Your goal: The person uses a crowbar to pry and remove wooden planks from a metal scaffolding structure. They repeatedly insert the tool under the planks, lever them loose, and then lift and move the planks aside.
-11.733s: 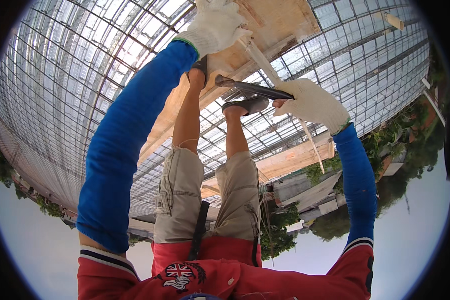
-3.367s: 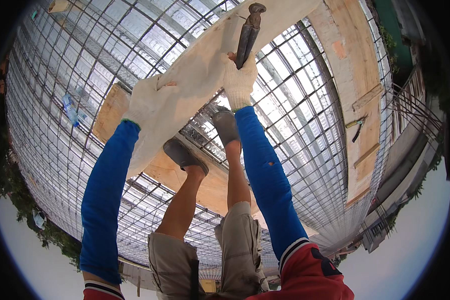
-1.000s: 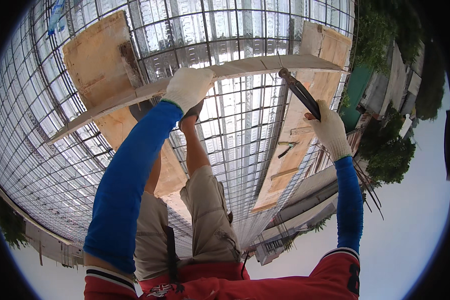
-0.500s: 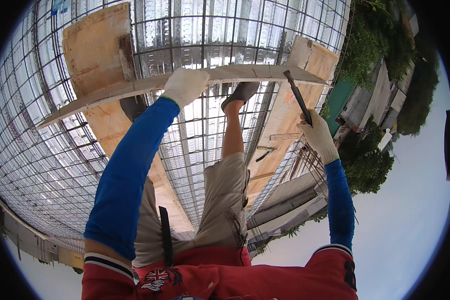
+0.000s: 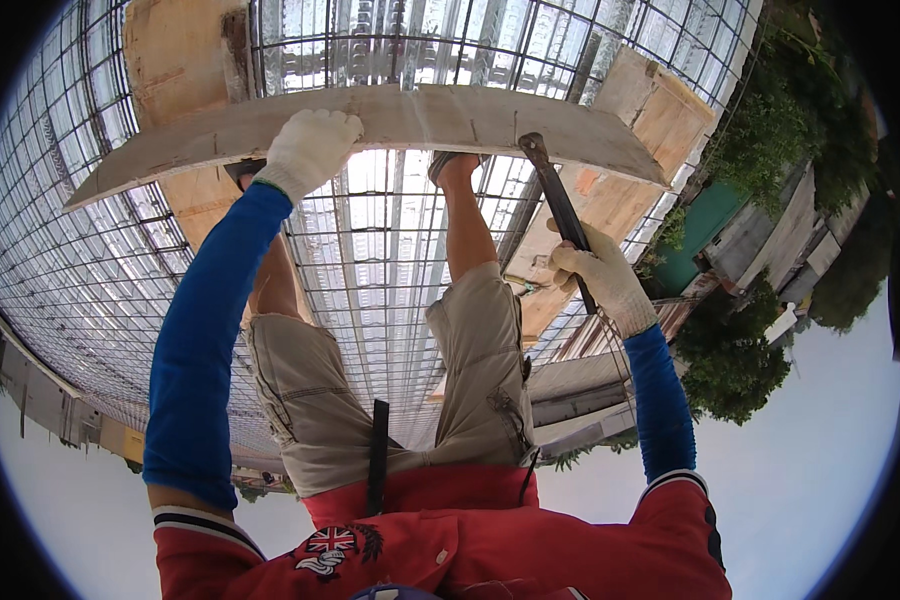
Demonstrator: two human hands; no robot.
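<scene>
A long, flat wooden plank [image 5: 445,122] spans the view in front of me, its pale broad face turned partly toward me. My left hand [image 5: 312,152], in a white knit glove, is closed over the plank's near edge, left of its middle. In my gloved right hand [image 5: 600,275] is a hammer [image 5: 562,205] with a long dark handle. The hammer's head points away from me and overlaps the plank's right half in view; whether it touches the wood cannot be told.
A steel rebar grid [image 5: 370,235] lies over shiny corrugated metal decking. Under the plank's ends are a plywood sheet [image 5: 175,65] at left and plywood boards [image 5: 660,110] at right. My feet stand near the plank. Trees [image 5: 780,140] and roofs show beyond the right edge.
The plank has tipped, showing more of its broad face, and sits farther from me. My left hand has shifted left with it. My right hand has brought the hammer leftward, closer to my middle.
</scene>
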